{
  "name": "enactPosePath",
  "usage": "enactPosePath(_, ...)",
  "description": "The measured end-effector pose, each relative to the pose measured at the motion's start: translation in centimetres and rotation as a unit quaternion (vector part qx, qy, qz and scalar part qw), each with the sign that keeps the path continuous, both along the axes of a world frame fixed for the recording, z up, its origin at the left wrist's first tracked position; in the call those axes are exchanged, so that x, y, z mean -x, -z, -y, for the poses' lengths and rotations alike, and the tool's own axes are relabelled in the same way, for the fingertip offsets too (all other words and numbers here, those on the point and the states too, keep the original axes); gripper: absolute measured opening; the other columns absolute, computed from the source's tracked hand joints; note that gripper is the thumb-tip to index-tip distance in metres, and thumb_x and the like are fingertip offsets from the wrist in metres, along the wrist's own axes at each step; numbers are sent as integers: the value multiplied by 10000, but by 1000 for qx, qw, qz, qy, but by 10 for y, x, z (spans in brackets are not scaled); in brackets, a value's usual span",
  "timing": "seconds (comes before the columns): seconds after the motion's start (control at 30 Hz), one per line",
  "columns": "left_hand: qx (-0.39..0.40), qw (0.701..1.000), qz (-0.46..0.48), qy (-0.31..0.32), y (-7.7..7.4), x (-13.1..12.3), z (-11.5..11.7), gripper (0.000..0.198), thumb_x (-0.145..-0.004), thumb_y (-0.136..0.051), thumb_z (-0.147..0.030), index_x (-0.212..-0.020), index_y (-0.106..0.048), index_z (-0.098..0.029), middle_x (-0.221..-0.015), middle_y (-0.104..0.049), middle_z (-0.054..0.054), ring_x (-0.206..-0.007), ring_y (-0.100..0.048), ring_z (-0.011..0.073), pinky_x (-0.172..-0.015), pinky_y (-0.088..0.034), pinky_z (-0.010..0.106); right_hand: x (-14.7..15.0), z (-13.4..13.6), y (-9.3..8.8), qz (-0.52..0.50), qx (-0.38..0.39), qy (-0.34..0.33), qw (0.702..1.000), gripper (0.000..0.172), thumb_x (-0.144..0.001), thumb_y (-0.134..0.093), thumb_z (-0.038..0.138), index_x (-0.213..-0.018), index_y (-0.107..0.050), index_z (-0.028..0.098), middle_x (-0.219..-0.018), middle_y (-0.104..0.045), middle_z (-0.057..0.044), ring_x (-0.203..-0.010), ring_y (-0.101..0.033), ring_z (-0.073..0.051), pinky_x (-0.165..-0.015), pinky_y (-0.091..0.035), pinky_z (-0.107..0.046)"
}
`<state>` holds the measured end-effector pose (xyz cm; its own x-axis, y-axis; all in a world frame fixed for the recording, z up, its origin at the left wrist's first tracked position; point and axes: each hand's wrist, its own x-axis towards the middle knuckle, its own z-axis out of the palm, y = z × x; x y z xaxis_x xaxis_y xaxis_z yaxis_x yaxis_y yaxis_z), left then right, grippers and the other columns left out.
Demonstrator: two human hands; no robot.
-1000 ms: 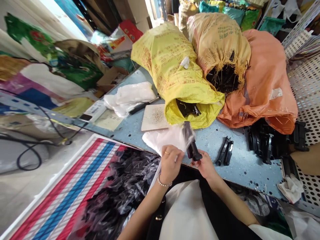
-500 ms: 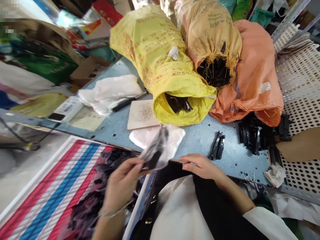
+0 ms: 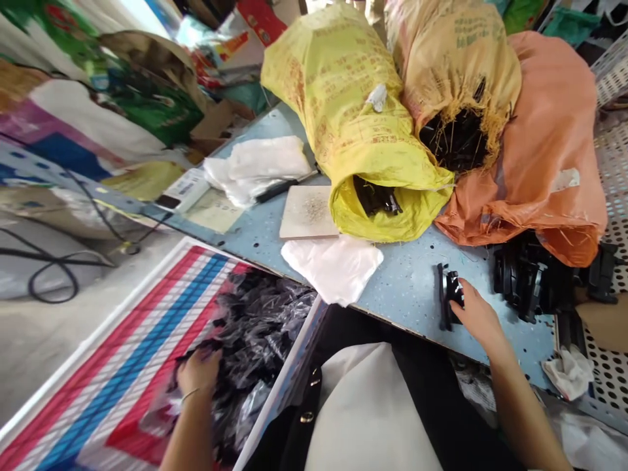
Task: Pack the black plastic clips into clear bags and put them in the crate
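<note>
My right hand (image 3: 478, 317) grips a glossy black plastic part (image 3: 452, 288) at the front of the blue table, thumb and fingers around its right side. A second slim black part (image 3: 443, 307) lies close beside it on the left. Low on the left, my left hand (image 3: 199, 373) is down in a striped bag (image 3: 115, 347), among many black parts in clear plastic sleeves (image 3: 260, 333). Its fingers are curled on a dark bagged part (image 3: 213, 345), mostly hidden by the hand. A stack of flat clear bags (image 3: 333, 265) lies at the table's edge between my hands.
On the blue table (image 3: 402, 281) rest a yellow sack (image 3: 353, 131), a tan sack (image 3: 456, 65) and an orange sack (image 3: 549, 144), with black parts at their mouths. Further left are a pale board (image 3: 309, 212), a white bundle (image 3: 265, 163) and a white box (image 3: 184, 190).
My left hand has moved down and left from the table edge into the striped bag with the bagged part. My right hand has moved right onto a black part. The view has shifted left.
</note>
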<state>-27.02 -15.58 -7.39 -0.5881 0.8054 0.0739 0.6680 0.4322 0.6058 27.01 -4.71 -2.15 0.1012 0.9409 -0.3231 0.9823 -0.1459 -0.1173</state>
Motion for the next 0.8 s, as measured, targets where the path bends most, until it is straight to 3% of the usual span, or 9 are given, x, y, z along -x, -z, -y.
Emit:
enactPosePath(0.1, -57, 997, -28, -37, 24, -28, -39, 237, -728, -584, -440, -699, -492, -224, -610, -495, -2, -589, -549, 211, -544, -515, 336, -10, 10, 14, -16, -55, -16, 998, 489, -923, -474, 261, -1387, -466, 108, -1255, -630, -189, -1163, -620, -312, -960, -472, -403)
enactPosePath(0.17, -76, 996, -13, 46, 23, -72, -67, 196, -818, -577, -395, -823, -585, -198, -833, -622, 49, -787, -629, 209, -725, -573, 343, -20, 15, 17, -9, -62, -13, 998, 460, -926, -473, 333, -1314, -532, 95, -1211, -633, -199, -1153, -608, -329, -969, -467, -421)
enactPosePath(0.2, -91, 987, -10, 132, 20, -98, -81, 162, -862, -570, -351, -862, -613, -195, -909, -644, 70, -876, -636, 215, -811, -571, 357, -24, 18, 16, -7, -52, -9, 999, 450, -919, -479, 365, -1276, -563, 104, -1186, -640, -194, -1130, -613, -334, -955, -471, -428)
enactPosePath(0.3, -114, 933, -36, 338, 9, -165, -118, 66, -889, -609, -244, -908, -639, -189, -1024, -648, 115, -982, -626, 243, -914, -551, 405, -32, 22, 9, -42, -12, 15, 999, 370, -885, -484, 406, -1104, -652, 160, -1068, -681, -152, -1012, -648, -317, -887, -488, -421)
enactPosePath(0.4, -82, 919, -4, 386, 2, -187, -146, 106, -884, -580, -156, -793, -628, -181, -929, -646, 104, -906, -630, 230, -857, -549, 386, -27, 24, 2, -197, -9, 71, 978, 348, -863, -507, 476, -973, -687, 199, -956, -713, -103, -902, -664, -279, -822, -502, -387)
enactPosePath(0.5, -31, 933, 133, 332, -2, -169, -160, 145, -840, -657, -246, -718, -617, -179, -768, -627, 35, -719, -591, 166, -693, -508, 297, 1, 23, 4, -427, -5, 153, 891, 385, -806, -620, 564, -953, -699, 217, -850, -706, -55, -764, -644, -227, -693, -507, -338)
enactPosePath(0.6, 33, 918, 289, 271, -7, -149, -166, 291, -779, -710, -443, -715, -640, -168, -632, -589, -14, -577, -509, 123, -558, -413, 251, 50, 13, 8, -586, 35, 213, 781, 418, -709, -738, 598, -886, -698, 221, -770, -688, -45, -649, -612, -200, -587, -490, -325)
enactPosePath(0.7, 75, 884, 379, 261, -12, -143, -168, 360, -752, -700, -503, -740, -682, -143, -597, -605, -9, -555, -511, 118, -546, -404, 247, 112, -9, 9, -702, 79, 207, 677, 415, -706, -747, 617, -865, -687, 238, -849, -713, -54, -726, -654, -217, -663, -544, -368)
enactPosePath(0.8, 68, 886, 381, 257, -16, -148, -165, 322, -717, -736, -452, -748, -678, -137, -645, -645, 12, -578, -552, 126, -557, -432, 250, 172, -39, 11, -785, 85, 175, 588, 396, -706, -748, 622, -820, -653, 255, -906, -708, -26, -775, -654, -200, -731, -556, -389)
